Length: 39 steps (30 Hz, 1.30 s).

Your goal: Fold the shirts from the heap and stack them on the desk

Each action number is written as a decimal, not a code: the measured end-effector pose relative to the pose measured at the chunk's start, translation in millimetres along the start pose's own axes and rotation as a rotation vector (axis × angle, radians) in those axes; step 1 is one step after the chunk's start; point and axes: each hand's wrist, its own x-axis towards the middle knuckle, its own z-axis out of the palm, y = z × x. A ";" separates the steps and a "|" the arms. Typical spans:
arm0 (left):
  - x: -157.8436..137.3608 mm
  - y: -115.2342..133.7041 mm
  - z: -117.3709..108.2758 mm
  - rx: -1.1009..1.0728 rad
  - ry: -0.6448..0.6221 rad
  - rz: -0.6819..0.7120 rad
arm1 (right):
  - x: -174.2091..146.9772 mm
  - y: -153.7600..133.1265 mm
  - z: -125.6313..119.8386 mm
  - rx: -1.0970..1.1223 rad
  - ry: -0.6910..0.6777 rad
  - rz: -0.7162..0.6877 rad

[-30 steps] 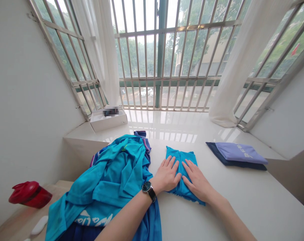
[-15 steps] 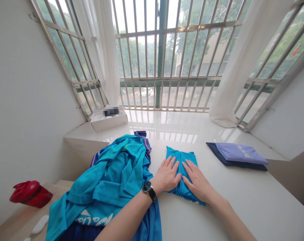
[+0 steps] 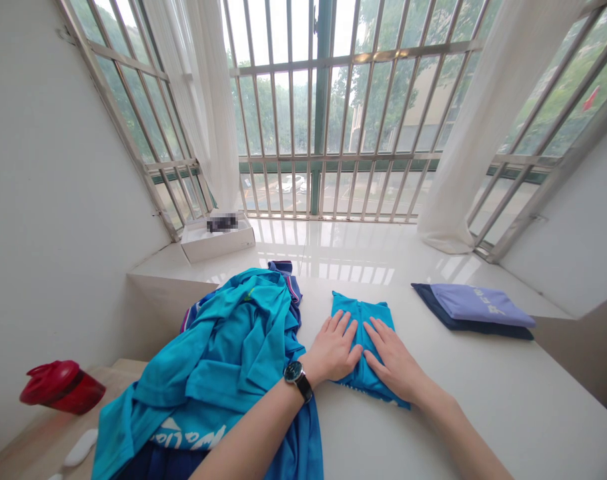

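A folded turquoise garment (image 3: pixel 359 308) lies flat on the white table (image 3: pixel 473 413), a seam or fold line running down its middle. My left hand (image 3: pixel 336 347) rests on its left half, fingers stretched out and palm down. On the right half lies my right hand (image 3: pixel 391 357), also flat with its fingers spread. White lettering partly shows at the garment's near edge. Left of my hands is a loose heap of turquoise shirts (image 3: pixel 228 347), with white print near its bottom; my left forearm crosses over it. A black-strapped watch (image 3: pixel 297 380) is on my left wrist.
Folded lavender and navy clothes (image 3: pixel 483 305) are stacked at the right of the table. A white box (image 3: pixel 218 241) sits on the window ledge. Lower left are a red bottle-like container (image 3: pixel 61 387) and a white object (image 3: pixel 81 448). White curtains (image 3: pixel 463 153) hang before the barred window.
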 end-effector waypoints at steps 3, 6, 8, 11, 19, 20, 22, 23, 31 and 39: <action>0.1 0.4 -0.7 -0.019 -0.011 -0.009 | 0.2 -1.2 -2.1 -0.008 -0.014 0.001; 0.0 0.4 -0.7 -0.032 -0.012 -0.011 | 0.4 -2.6 -4.6 -0.014 -0.028 0.001; -0.1 0.0 -0.1 -0.033 -0.006 -0.008 | 0.5 -3.2 -5.7 -0.018 -0.031 0.002; -0.4 -0.6 0.8 -0.038 -0.002 -0.005 | 0.4 -3.6 -6.6 -0.019 -0.039 0.005; 0.2 -0.3 0.5 -0.032 -0.014 -0.009 | 0.5 -4.5 -7.6 -0.012 -0.045 0.010; 0.2 -0.2 0.1 -0.037 -0.019 -0.011 | 0.6 -4.7 -7.8 -0.013 -0.048 0.011; 0.1 0.1 -0.8 -0.050 -0.028 -0.015 | 0.7 -5.1 -8.3 -0.016 -0.057 0.013; 0.0 0.3 -1.3 -0.055 -0.031 -0.017 | 0.8 -5.3 -8.7 -0.016 -0.061 0.015; -0.4 1.1 -2.2 -0.020 -0.041 -0.016 | 0.7 -6.0 -9.9 -0.025 -0.080 0.022; -0.3 0.8 -1.7 -0.045 -0.037 -0.017 | 0.6 -2.3 -4.0 -0.025 -0.038 0.010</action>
